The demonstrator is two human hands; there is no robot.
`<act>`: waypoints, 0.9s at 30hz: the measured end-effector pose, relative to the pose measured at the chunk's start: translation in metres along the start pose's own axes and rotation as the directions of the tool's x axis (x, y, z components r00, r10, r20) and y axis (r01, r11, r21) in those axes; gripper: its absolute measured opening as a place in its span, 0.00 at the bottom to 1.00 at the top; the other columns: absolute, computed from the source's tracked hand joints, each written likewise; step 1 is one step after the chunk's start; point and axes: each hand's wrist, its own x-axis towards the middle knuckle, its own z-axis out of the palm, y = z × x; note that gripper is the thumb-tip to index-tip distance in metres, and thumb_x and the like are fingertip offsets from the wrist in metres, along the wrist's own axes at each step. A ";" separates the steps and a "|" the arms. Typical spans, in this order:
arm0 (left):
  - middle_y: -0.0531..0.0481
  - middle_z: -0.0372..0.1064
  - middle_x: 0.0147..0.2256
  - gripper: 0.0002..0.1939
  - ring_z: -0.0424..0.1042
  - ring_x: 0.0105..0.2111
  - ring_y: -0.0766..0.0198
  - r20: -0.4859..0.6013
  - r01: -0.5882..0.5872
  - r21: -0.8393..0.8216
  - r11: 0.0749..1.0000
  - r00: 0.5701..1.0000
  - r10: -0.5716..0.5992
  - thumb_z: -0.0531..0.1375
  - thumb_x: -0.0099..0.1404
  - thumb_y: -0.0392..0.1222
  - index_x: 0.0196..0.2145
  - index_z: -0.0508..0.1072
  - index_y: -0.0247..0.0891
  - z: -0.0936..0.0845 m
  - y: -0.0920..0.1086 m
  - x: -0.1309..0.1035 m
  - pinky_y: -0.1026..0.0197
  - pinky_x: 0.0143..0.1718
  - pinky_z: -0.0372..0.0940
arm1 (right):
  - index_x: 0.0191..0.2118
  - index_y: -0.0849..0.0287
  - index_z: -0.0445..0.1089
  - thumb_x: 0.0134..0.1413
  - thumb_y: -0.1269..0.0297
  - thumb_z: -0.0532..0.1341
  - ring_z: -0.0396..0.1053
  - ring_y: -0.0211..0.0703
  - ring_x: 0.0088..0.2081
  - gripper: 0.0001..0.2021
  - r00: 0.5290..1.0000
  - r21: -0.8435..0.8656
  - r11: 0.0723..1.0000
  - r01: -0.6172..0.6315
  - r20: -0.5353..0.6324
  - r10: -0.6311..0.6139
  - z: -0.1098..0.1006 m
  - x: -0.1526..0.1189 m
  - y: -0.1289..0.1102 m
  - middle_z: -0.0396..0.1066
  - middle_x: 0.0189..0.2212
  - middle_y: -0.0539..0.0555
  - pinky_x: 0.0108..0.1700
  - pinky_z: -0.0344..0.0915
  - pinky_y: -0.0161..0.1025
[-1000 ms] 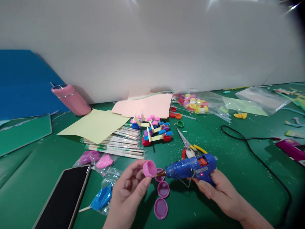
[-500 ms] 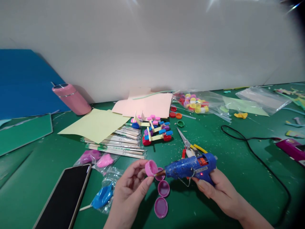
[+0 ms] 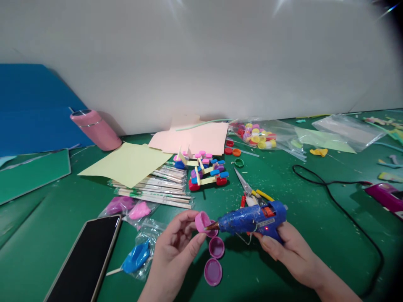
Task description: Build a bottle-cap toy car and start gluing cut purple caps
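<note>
Between thumb and fingers, my left hand [image 3: 178, 251] pinches a pink bottle cap [image 3: 202, 221], its open side turned to the right. My right hand [image 3: 291, 251] grips a blue hot glue gun [image 3: 252, 219] with a small red light lit on its side. The nozzle tip is at the cap's rim; whether it touches is hard to tell. Below them, purple bottle caps [image 3: 213, 272] lie in a column on the green table, the topmost partly hidden behind the held cap and nozzle. Scissors [image 3: 244, 181] lie behind the glue gun, their handles partly covered by it.
Small stick-and-cap models [image 3: 208, 181] stand beyond my hands, beside bagged sticks [image 3: 154, 197]. A phone [image 3: 85, 260] and a bagged blue lump [image 3: 137, 256] lie left. A bag of caps [image 3: 256, 136] lies at the back. A black cord [image 3: 340, 209] loops on the right.
My left hand has shifted slightly to the right with the pink cap, bringing it further over the nozzle tip. The glue gun has stayed almost still.
</note>
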 end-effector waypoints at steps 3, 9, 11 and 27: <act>0.51 0.73 0.30 0.12 0.72 0.31 0.66 -0.010 0.012 0.014 1.000 1.000 -0.012 0.64 0.50 0.35 0.35 0.72 0.40 0.000 0.001 0.000 0.71 0.31 0.66 | 0.42 0.58 0.67 0.57 0.58 0.51 0.63 0.38 0.23 0.14 1.000 0.005 1.000 -0.018 0.007 0.018 0.000 -0.001 0.001 0.64 0.22 0.50 0.24 0.64 0.33; 0.52 0.72 0.30 0.11 0.71 0.31 0.67 0.006 0.006 0.000 1.000 1.000 -0.006 0.63 0.51 0.35 0.35 0.71 0.40 0.000 0.000 0.000 0.70 0.32 0.66 | 0.41 0.58 0.68 0.56 0.56 0.51 0.61 0.37 0.21 0.14 1.000 -0.020 1.000 -0.012 -0.008 0.012 0.000 -0.002 0.001 0.62 0.21 0.50 0.22 0.62 0.31; 0.52 0.72 0.31 0.11 0.71 0.31 0.67 0.003 0.002 -0.006 1.000 1.000 -0.002 0.63 0.52 0.35 0.35 0.71 0.40 -0.001 -0.001 0.000 0.70 0.32 0.66 | 0.41 0.58 0.68 0.56 0.56 0.51 0.62 0.38 0.23 0.14 1.000 -0.019 1.000 -0.009 0.001 0.010 0.000 -0.002 0.001 0.64 0.24 0.51 0.24 0.63 0.32; 0.49 0.71 0.32 0.14 0.70 0.33 0.64 -0.092 0.001 -0.080 0.997 0.996 -0.008 0.65 0.49 0.38 0.36 0.71 0.39 -0.003 -0.001 0.000 0.67 0.35 0.66 | 0.40 0.58 0.68 0.56 0.57 0.51 0.67 0.42 0.31 0.14 1.000 -0.030 0.999 0.012 -0.013 -0.012 -0.002 0.001 -0.001 0.69 0.32 0.54 0.34 0.66 0.36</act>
